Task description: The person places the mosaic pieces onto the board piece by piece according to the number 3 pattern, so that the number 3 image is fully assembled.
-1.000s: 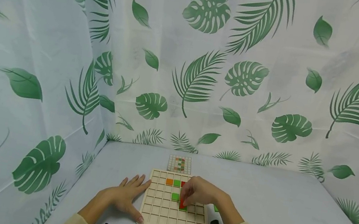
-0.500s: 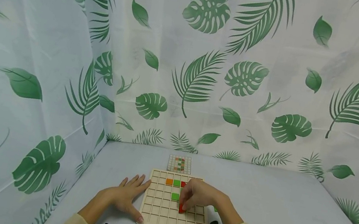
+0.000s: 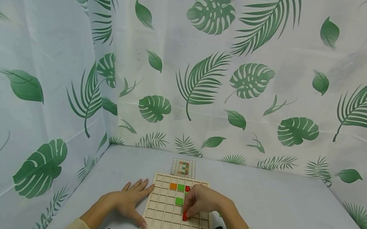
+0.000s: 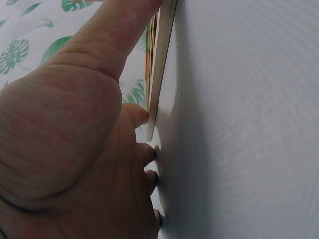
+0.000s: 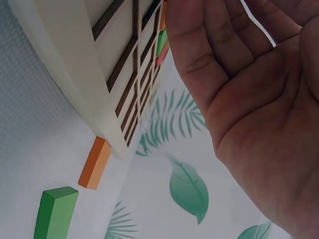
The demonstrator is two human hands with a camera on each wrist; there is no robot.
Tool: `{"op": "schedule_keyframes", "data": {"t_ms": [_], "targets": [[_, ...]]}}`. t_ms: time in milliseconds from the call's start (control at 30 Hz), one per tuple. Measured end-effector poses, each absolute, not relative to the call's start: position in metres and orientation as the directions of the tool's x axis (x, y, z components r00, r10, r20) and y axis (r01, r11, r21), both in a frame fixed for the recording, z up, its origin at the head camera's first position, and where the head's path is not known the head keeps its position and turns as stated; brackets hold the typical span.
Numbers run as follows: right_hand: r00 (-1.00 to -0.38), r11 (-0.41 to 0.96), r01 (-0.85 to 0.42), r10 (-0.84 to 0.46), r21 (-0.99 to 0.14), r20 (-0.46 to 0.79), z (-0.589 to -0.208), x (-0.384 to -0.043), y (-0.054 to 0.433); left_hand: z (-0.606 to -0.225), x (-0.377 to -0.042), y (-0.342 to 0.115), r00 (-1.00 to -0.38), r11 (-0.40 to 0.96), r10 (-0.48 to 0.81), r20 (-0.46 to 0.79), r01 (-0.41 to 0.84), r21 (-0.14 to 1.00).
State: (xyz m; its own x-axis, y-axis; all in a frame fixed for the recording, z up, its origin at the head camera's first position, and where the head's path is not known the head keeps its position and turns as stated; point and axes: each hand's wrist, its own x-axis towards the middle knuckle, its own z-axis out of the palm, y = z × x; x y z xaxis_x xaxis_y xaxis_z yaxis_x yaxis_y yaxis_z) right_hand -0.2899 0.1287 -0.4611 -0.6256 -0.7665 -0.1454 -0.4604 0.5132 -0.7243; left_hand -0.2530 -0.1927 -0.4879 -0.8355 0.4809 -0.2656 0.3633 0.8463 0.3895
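A wooden grid board lies on the table in the head view. My right hand is over its middle, thumb and fingers pinching a red square tile at the grid. Set in the cells are an orange tile, green tiles and another red tile, partly covered by that hand. My left hand is spread at the board's left side, its thumb on the near left corner and its index finger at the edge. In the left wrist view, the thumb reaches over the board's edge.
Just beyond the board lies a small pattern card with a coloured grid. On the table at the board's right are loose orange and green tiles. A leaf-print curtain hangs behind and on the left.
My right hand has shifted slightly toward the near side with the red tile, which has moved down the grid and now hides the green one beneath it. The left hand stays put.
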Motion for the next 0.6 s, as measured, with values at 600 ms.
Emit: {"op": "schedule_keyframes", "data": {"t_ms": [600], "targets": [[-0.628,0.538,-0.471,-0.761,-0.699,-0.163,-0.4620,-0.2872,0.1251,-0.4881,-0.2523,-0.1914,-0.836,0.844,0.484,-0.259,0.367,0.391]]}}
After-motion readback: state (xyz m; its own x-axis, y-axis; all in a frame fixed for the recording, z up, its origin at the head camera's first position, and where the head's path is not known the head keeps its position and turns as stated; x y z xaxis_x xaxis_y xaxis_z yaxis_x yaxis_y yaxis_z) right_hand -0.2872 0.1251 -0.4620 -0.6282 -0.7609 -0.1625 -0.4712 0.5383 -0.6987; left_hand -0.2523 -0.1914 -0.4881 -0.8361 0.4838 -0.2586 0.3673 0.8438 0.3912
